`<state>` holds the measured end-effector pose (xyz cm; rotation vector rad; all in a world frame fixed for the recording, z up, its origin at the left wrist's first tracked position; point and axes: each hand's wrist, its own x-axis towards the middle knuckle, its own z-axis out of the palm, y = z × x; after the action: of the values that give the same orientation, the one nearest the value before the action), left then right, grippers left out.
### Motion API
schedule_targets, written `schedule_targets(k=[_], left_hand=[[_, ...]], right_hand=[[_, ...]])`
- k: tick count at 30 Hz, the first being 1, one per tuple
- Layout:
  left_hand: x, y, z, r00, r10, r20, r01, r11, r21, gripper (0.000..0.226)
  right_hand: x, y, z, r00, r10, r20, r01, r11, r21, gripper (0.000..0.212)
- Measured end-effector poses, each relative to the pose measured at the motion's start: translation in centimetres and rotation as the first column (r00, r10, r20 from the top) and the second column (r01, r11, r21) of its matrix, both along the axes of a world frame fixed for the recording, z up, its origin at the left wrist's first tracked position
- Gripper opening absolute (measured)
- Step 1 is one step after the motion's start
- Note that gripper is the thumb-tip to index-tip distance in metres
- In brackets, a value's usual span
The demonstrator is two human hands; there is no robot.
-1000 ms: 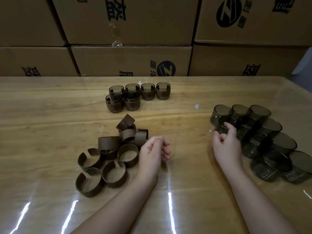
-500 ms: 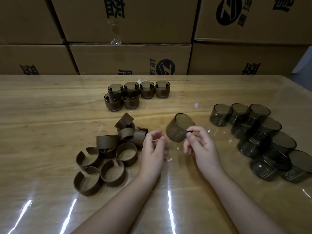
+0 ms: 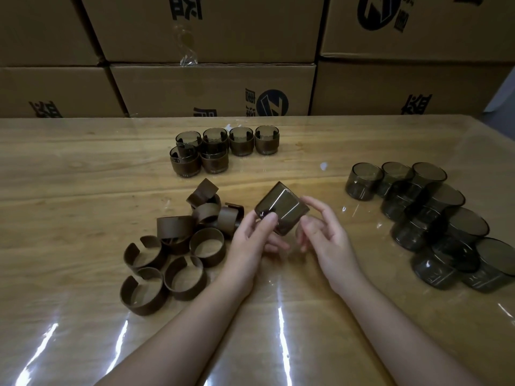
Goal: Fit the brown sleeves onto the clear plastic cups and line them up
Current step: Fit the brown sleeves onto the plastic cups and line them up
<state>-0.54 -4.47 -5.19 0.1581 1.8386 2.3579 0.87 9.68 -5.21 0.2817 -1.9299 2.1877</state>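
Held cup: a smoky clear plastic cup [image 3: 281,208] is being held tilted above the table between both hands, its base turned toward the left hand.
Left hand: the left hand [image 3: 252,243] is gripping the cup, thumb pressing on the near edge of its base, fingers curling beneath.
Right hand: the right hand [image 3: 327,239] is touching the cup's open end with loosely spread fingers; whether it is actually gripping cannot be told.
Loose sleeves: a heap of brown split-ring sleeves [image 3: 178,246] is lying just left of the left hand, some flat, some standing on edge or leaning on each other.
Finished cups: six clear cups already wearing brown sleeves [image 3: 223,151] are standing upright at the far middle, four in a back row and two in front at its left end.
Bare cups: a cluster of unsleeved smoky plastic cups [image 3: 429,221] is lying on its sides at the right, overlapping.
Surface: a glossy wooden table [image 3: 69,190] is carrying everything.
Backdrop: stacked brown cardboard cartons [image 3: 211,87] with dark printed marks are standing behind the table.
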Motion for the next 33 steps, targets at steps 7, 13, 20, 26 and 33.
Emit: schedule_targets(k=[7, 13, 20, 26, 33], left_hand=[[-0.36, -0.34, -0.55, 1.0, 0.006, 0.002, -0.006, 1.0, 0.016, 0.078], [-0.17, -0.26, -0.45, 0.999, 0.044, -0.021, -0.044, 0.999, -0.001, 0.079], [0.09, 0.26, -0.08, 0.987, 0.156, -0.033, -0.156, 0.988, -0.008, 0.057], [0.06, 0.45, -0.19, 0.979, 0.195, -0.055, -0.195, 0.981, -0.01, 0.051], [-0.02, 0.46, -0.23, 0.973, 0.209, -0.094, -0.215, 0.975, -0.058, 0.06]], right_hand=[[-0.14, -0.11, -0.42, 1.0, 0.012, -0.025, -0.009, 0.991, 0.137, 0.046], [-0.27, -0.08, -0.42, 1.0, -0.01, -0.003, 0.01, 0.989, 0.146, 0.043], [-0.17, -0.06, 0.1, 0.999, -0.037, 0.01, 0.035, 0.992, 0.119, 0.034], [-0.34, 0.25, 0.02, 0.993, -0.12, -0.011, 0.121, 0.987, 0.104, 0.025], [-0.5, 0.35, 0.06, 0.987, -0.16, -0.007, 0.16, 0.982, 0.096, 0.029]])
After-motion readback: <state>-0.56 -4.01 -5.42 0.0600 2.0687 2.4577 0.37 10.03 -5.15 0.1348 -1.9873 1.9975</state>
